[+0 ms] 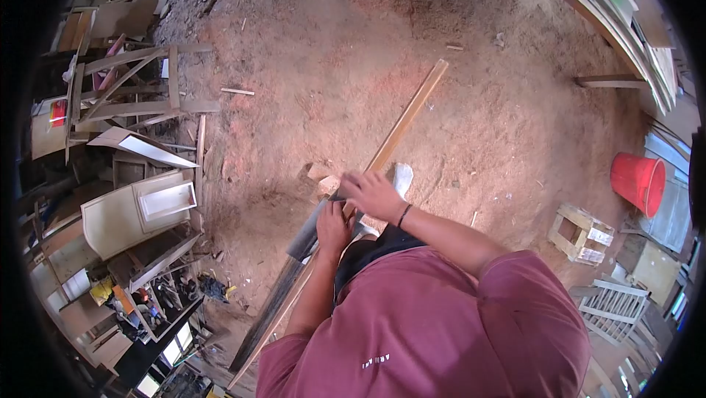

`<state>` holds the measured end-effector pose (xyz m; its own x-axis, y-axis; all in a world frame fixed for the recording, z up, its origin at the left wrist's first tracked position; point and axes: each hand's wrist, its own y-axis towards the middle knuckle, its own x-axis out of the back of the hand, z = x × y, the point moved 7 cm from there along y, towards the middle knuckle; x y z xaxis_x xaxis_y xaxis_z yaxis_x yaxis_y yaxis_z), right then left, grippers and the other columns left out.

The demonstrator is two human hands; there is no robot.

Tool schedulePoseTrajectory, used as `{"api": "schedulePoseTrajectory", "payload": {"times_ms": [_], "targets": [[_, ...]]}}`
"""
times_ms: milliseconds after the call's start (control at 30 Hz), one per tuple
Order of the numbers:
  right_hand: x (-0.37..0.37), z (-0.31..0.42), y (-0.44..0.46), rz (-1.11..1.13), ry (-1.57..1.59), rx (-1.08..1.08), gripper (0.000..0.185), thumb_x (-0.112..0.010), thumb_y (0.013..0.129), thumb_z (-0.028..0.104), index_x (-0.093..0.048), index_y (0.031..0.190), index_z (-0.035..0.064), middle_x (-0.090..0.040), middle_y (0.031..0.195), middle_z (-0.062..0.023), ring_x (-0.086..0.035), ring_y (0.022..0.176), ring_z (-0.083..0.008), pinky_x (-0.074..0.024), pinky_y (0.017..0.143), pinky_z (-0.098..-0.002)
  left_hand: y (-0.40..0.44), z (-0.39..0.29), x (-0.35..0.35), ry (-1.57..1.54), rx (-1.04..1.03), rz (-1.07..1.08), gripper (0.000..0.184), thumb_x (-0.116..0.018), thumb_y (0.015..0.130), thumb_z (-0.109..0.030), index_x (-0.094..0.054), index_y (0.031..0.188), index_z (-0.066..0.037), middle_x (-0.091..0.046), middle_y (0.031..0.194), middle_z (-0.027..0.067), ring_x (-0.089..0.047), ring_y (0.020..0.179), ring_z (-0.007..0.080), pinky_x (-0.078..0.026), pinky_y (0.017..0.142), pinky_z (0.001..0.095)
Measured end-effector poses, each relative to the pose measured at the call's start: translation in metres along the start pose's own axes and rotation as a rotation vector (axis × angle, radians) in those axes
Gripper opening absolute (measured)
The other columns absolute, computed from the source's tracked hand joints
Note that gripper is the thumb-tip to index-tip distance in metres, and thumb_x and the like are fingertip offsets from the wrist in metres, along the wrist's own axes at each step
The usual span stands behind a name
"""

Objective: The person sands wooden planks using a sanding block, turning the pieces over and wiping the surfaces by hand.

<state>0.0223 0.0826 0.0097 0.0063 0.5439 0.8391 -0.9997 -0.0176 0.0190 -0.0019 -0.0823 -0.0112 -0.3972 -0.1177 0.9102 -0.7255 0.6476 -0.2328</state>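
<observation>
A long wooden strip (409,115) runs diagonally from the upper middle down to my two hands, which are close together in front of my body. Bent fingers of my left hand (334,229) press together beside a dark grey piece (307,232); what they grip is hidden. My right hand (373,196) lies across the strip's near part, fingers bent and closed over something too hidden to name. Below the grey piece, a long dark board (268,317) continues to the lower left. A white object (402,179) is just beyond my right hand.
Wooden frames (151,109) and cabinet panels (110,214) crowd the left side. On the right are a red bucket (634,183), a small wooden crate (581,235) and a slatted piece (612,310). Long boards (618,26) stand at upper right, above the dirt floor (309,89).
</observation>
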Motion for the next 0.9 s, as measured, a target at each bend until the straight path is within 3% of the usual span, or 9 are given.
{"api": "schedulePoseTrajectory", "payload": {"times_ms": [133,233,333,367,400,500,700,767,900], "targets": [[0.086,-0.151,0.052,0.148,-0.024,-0.427,0.049,-0.067,0.092,0.017,-0.066,0.142,0.0128,-0.066,0.140,-0.0094,-0.064,0.126,-0.0311,-0.0543,0.094,-0.0487,0.000,-0.005,0.005,0.019,0.005,-0.014,0.038,-0.081,0.094,-0.031,-0.065,0.116,-0.004,-0.063,0.106,0.0162,-0.065,0.102,0.0383,-0.055,0.084,0.0491],[0.117,-0.215,0.048,-0.245,-0.309,-0.462,0.049,-0.066,0.093,0.017,-0.066,0.142,0.0118,-0.066,0.141,-0.0100,-0.065,0.123,-0.0319,-0.0519,0.092,-0.0505,0.001,-0.011,0.014,0.010,-0.032,-0.034,0.039,-0.081,0.094,-0.033,-0.066,0.116,-0.004,-0.063,0.106,0.0161,-0.065,0.102,0.0384,-0.055,0.084,0.0492],[0.066,-0.146,0.034,-0.070,-0.155,-0.186,0.048,-0.063,0.098,0.015,-0.063,0.146,0.0091,-0.066,0.140,-0.0106,-0.066,0.115,-0.0324,-0.0510,0.092,-0.0506,0.003,-0.002,0.003,0.004,0.029,0.024,0.039,-0.081,0.094,-0.033,-0.065,0.116,-0.004,-0.063,0.106,0.0165,-0.065,0.103,0.0390,-0.055,0.085,0.0497],[-0.006,-0.110,0.012,-0.279,-0.108,-0.002,0.046,-0.060,0.101,0.017,-0.063,0.146,0.0086,-0.064,0.142,-0.0107,-0.066,0.115,-0.0320,-0.0514,0.095,-0.0490,0.001,-0.002,0.001,0.002,0.029,0.025,0.039,-0.081,0.094,-0.033,-0.065,0.116,-0.004,-0.063,0.106,0.0165,-0.065,0.103,0.0390,-0.055,0.085,0.0497],[-0.017,-0.044,0.019,0.419,-0.014,-0.198,0.045,-0.060,0.101,0.018,-0.064,0.144,0.0078,-0.065,0.148,-0.0117,-0.067,0.123,-0.0316,-0.0519,0.103,-0.0483,0.001,0.000,-0.001,-0.005,0.019,0.033,0.038,-0.080,0.094,-0.032,-0.065,0.116,-0.004,-0.063,0.106,0.0168,-0.065,0.103,0.0393,-0.055,0.085,0.0499],[-0.020,-0.011,-0.031,-0.088,0.003,0.047,0.042,-0.059,0.101,0.019,-0.065,0.142,0.0101,-0.064,0.151,-0.0126,-0.064,0.132,-0.0308,-0.0512,0.108,-0.0503,0.001,0.000,0.003,0.012,0.006,0.046,0.037,-0.080,0.094,-0.031,-0.064,0.115,-0.004,-0.063,0.107,0.0174,-0.066,0.102,0.0400,-0.055,0.085,0.0504],[0.140,-0.263,0.045,-0.336,-0.222,-0.479,0.046,-0.066,0.101,0.022,-0.059,0.144,0.0085,-0.065,0.131,-0.0136,-0.064,0.115,-0.0353,-0.0508,0.095,-0.0545,0.004,-0.005,0.004,-0.020,0.014,0.019,0.037,-0.080,0.094,-0.031,-0.064,0.115,-0.004,-0.063,0.107,0.0185,-0.066,0.099,0.0419,-0.055,0.083,0.0521],[0.156,-0.263,0.037,-0.565,-0.352,-0.367,0.041,-0.064,0.105,0.028,-0.062,0.143,0.0119,-0.067,0.133,-0.0147,-0.062,0.113,-0.0368,-0.0547,0.091,-0.0520,0.002,-0.002,0.008,-0.024,-0.006,0.018,0.037,-0.080,0.094,-0.031,-0.064,0.115,-0.004,-0.063,0.107,0.0189,-0.066,0.098,0.0423,-0.055,0.083,0.0526],[0.015,-0.093,-0.004,-0.261,-0.125,0.010,0.039,-0.063,0.100,0.021,-0.068,0.138,0.0122,-0.065,0.145,-0.0145,-0.069,0.119,-0.0368,-0.0542,0.100,-0.0533,0.006,-0.006,0.006,-0.015,0.054,0.060,0.036,-0.080,0.095,-0.029,-0.064,0.115,-0.004,-0.064,0.108,0.0195,-0.066,0.100,0.0438,-0.055,0.083,0.0536]]}}
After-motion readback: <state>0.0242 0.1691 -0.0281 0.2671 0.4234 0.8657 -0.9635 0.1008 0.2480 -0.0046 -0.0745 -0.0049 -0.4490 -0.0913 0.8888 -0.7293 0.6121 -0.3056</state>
